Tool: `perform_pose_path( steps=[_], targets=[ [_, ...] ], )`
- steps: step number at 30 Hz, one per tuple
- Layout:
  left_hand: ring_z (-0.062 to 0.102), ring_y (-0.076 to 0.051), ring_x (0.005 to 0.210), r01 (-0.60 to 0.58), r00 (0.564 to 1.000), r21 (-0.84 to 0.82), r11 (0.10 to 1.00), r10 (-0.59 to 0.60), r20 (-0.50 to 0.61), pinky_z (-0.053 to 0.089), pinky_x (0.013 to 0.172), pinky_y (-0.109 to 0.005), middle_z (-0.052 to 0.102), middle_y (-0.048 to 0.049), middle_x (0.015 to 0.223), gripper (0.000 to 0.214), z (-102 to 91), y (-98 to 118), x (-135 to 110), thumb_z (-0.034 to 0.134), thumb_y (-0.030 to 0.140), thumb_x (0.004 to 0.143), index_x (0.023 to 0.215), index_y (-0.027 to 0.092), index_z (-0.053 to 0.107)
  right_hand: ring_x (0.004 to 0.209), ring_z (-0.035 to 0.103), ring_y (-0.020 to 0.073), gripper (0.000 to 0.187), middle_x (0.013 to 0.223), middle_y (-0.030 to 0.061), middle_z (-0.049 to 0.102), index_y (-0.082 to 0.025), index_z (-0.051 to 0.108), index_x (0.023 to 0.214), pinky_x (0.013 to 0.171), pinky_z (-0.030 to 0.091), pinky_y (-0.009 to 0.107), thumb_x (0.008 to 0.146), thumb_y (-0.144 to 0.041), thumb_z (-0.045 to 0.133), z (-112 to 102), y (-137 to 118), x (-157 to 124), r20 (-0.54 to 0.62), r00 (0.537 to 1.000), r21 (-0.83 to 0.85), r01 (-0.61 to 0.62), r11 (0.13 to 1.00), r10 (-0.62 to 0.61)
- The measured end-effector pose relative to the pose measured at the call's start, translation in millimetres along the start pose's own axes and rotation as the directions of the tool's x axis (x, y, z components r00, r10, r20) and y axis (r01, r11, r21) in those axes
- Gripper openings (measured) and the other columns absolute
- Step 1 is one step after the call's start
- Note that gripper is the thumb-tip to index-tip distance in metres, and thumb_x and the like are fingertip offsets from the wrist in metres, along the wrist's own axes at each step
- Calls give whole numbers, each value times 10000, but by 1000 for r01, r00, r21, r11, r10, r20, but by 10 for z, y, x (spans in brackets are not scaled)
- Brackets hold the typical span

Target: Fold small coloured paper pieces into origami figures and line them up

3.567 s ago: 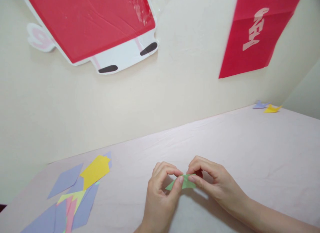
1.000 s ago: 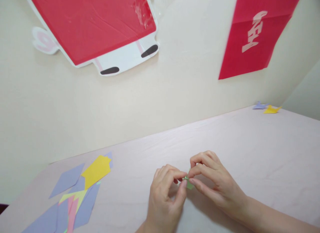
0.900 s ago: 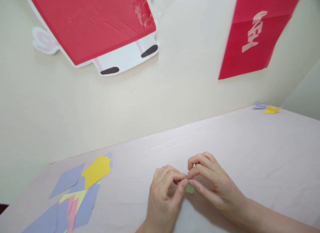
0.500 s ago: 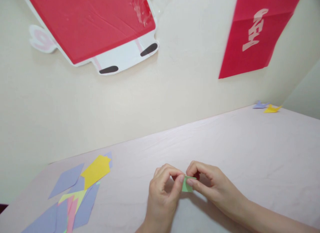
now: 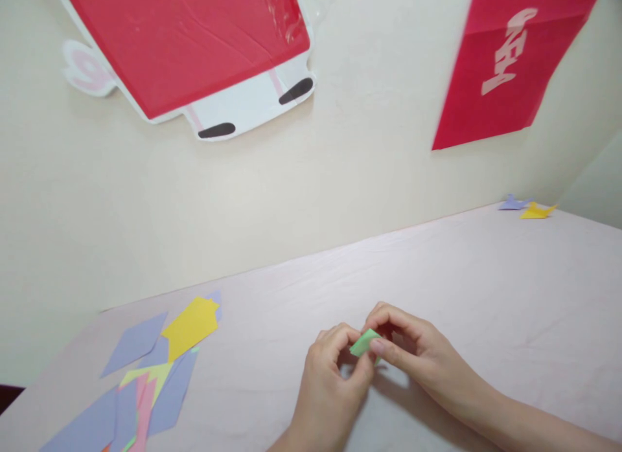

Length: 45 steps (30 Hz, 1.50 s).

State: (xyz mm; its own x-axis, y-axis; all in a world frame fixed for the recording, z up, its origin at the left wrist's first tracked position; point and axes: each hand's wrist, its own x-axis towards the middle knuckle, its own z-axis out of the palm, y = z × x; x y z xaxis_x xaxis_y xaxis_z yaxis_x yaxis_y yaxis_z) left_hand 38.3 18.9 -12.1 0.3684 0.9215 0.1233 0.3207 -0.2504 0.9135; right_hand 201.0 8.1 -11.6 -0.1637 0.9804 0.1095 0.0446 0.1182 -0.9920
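A small piece of folded green paper (image 5: 364, 342) is held just above the cloth-covered table, between both hands. My right hand (image 5: 413, 342) pinches its right side, thumb on the near face and curled fingers behind. From the left, my left hand (image 5: 335, 368) grips the lower part of the same paper between thumb and bent fingers. The fingers cover part of the paper, so its full shape is hidden.
Loose sheets of purple paper (image 5: 136, 342), yellow paper (image 5: 192, 329) and pink paper (image 5: 144, 406) overlap at the left. A folded purple paper shape (image 5: 512, 204) and a folded yellow one (image 5: 537, 211) stand at the far right corner, by the wall (image 5: 340, 180).
The green paper has turned from roughly upright to a slanted diamond. Both hands have shifted slightly, the left thumb moving down to its lower edge. The view has moved a little.
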Motion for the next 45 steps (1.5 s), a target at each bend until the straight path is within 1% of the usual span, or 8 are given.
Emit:
perform_pose_path(
  steps=[5, 15, 22, 25, 28, 33, 39, 45],
  targets=[
    [540, -185, 762, -30, 1000, 82, 996, 29, 8, 398, 724, -282, 620, -6, 752, 108, 3, 40, -3, 557, 157, 840, 748, 203, 589, 671, 515, 136, 301, 718, -6, 565, -173, 627, 737, 626, 420, 249, 853, -448, 664, 0, -3, 13, -3, 1000, 45, -15, 999, 15],
    [518, -190, 734, -23, 1000, 132, 991, 22, 13, 371, 706, -298, 566, -7, 704, 207, 14, 9, 3, 560, 253, 869, 672, 201, 529, 675, 519, 141, 276, 699, -14, 574, -174, 613, 728, 652, 434, 261, 835, -422, 674, -35, -5, 17, -62, 992, 141, -103, 985, 113],
    [562, -178, 772, 87, 995, -38, 995, -88, -41, 419, 741, -284, 614, -12, 808, 80, 0, -3, -25, 544, 238, 861, 791, 202, 555, 656, 476, 135, 333, 668, -23, 537, -171, 593, 709, 616, 397, 244, 804, -479, 679, -75, -16, 79, -166, 977, 119, -114, 986, 133],
    [565, -181, 775, 63, 997, -30, 998, -65, -44, 427, 751, -286, 603, -9, 798, 26, -13, 41, -25, 542, 178, 808, 796, 200, 548, 662, 473, 135, 329, 676, -24, 533, -173, 588, 726, 624, 395, 246, 817, -479, 668, -78, -17, 86, -151, 980, 126, -113, 986, 132],
    [566, -203, 829, 25, 1000, 15, 1000, -25, -10, 427, 776, -298, 600, -21, 827, 86, -7, 76, -22, 576, 155, 745, 820, 194, 564, 682, 494, 143, 323, 694, -14, 556, -173, 590, 743, 652, 409, 257, 822, -476, 666, -62, -27, 69, -126, 982, 144, -122, 982, 141],
    [536, -182, 766, 39, 999, -7, 999, -39, -32, 413, 717, -271, 581, -12, 769, 168, 7, 20, -26, 590, 321, 861, 750, 198, 563, 718, 512, 155, 303, 729, -3, 570, -174, 605, 767, 684, 420, 274, 833, -465, 658, -29, -24, 33, -82, 989, 139, -108, 984, 120],
    [508, -164, 714, 20, 1000, 65, 998, -19, -25, 374, 701, -270, 554, 11, 689, 243, 1, 20, -19, 556, 287, 887, 666, 199, 506, 697, 481, 149, 272, 733, -12, 558, -179, 636, 827, 659, 378, 268, 837, -450, 658, -25, -14, 27, 12, 994, 32, -107, 994, 106],
    [524, -173, 740, -18, 1000, 106, 994, 18, -1, 365, 730, -287, 583, 4, 704, 201, 12, 64, -21, 564, 238, 869, 674, 195, 543, 672, 469, 140, 302, 684, -20, 530, -175, 613, 682, 656, 363, 266, 834, -427, 677, -34, -1, 29, 29, 997, 58, -76, 995, 74]
  ],
)
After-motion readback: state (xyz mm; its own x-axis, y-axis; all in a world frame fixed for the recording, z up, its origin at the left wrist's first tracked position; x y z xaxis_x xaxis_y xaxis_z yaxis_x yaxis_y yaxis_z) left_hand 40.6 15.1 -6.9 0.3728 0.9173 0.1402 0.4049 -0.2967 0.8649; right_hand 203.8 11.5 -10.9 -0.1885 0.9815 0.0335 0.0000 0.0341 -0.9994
